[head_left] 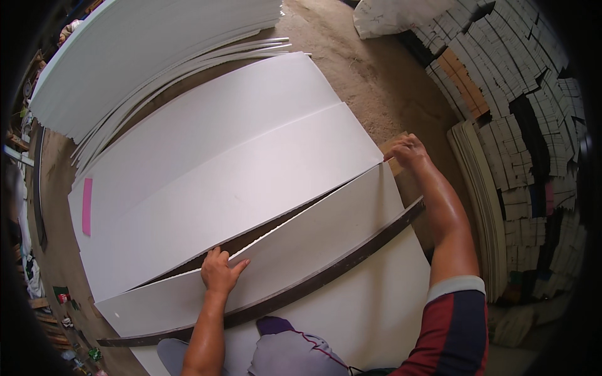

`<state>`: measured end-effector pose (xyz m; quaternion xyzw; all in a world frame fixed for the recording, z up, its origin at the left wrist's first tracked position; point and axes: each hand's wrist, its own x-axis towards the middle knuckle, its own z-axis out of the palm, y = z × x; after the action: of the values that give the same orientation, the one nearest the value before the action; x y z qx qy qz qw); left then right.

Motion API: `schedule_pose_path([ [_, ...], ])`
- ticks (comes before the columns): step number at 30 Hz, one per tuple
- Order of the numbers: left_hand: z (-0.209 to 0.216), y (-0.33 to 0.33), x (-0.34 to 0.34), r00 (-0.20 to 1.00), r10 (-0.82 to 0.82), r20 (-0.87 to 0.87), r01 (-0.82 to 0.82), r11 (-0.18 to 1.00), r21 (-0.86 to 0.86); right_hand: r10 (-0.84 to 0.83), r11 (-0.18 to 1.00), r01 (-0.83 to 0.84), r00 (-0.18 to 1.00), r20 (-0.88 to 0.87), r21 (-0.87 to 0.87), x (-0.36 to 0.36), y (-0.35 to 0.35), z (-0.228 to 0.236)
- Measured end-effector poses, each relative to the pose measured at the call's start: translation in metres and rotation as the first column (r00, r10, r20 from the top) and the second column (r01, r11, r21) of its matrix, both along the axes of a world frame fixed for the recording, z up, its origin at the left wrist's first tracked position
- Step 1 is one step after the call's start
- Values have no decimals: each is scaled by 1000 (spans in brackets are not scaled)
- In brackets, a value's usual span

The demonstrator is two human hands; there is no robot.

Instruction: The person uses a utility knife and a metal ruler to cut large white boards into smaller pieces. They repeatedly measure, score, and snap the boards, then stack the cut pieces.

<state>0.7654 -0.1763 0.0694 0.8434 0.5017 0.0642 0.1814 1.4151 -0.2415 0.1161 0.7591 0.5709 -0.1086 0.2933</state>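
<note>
A large white sheet [251, 188] lies before me, with a narrower white strip of sheet [313, 235] along its near side. Between their edges a dark gap [251, 239] opens, widest near the middle. My left hand [221, 271] hooks its fingers over the raised edge of the near strip, thumb stretched along its top. At the right end, my right hand [406, 150] is closed on the corner where the two pieces meet; its fingertips are partly hidden. Across the near strip runs a long dark straightedge [320, 276], passing under my left forearm.
A pink strip [87, 207] lies on the sheet's left end. Tall stacked white sheets [157, 56] and thin white strips [188, 69] stand beyond. Bundled pieces [508, 125] are piled at right beside leaning long boards [480, 207]. My knee [295, 354] presses close to the straightedge.
</note>
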Motion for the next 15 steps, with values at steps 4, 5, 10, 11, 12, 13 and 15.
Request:
schedule_pose_path([
  [4,-2,0,-3,1000,-9,0,9,1000,29,-52,998,50,996,74,39,-10,6,12],
  [5,-2,2,-4,1000,-21,9,20,998,66,-56,997,52,995,81,50,-9,6,11],
  [10,1,2,-2,1000,0,12,1,999,-48,-50,999,49,983,177,10,-11,6,13],
  [11,4,3,-3,1000,-3,14,3,998,-57,-49,999,50,978,203,-1,-13,7,15],
  [12,4,4,-3,1000,-3,14,4,998,-61,-56,998,58,972,228,0,-13,8,17],
  [13,1,4,-4,1000,-4,15,5,998,-65,-73,997,74,969,237,2,-15,10,18],
  [15,-3,5,-9,1000,-9,20,10,999,-45,-111,994,112,965,236,10,-25,17,24],
])
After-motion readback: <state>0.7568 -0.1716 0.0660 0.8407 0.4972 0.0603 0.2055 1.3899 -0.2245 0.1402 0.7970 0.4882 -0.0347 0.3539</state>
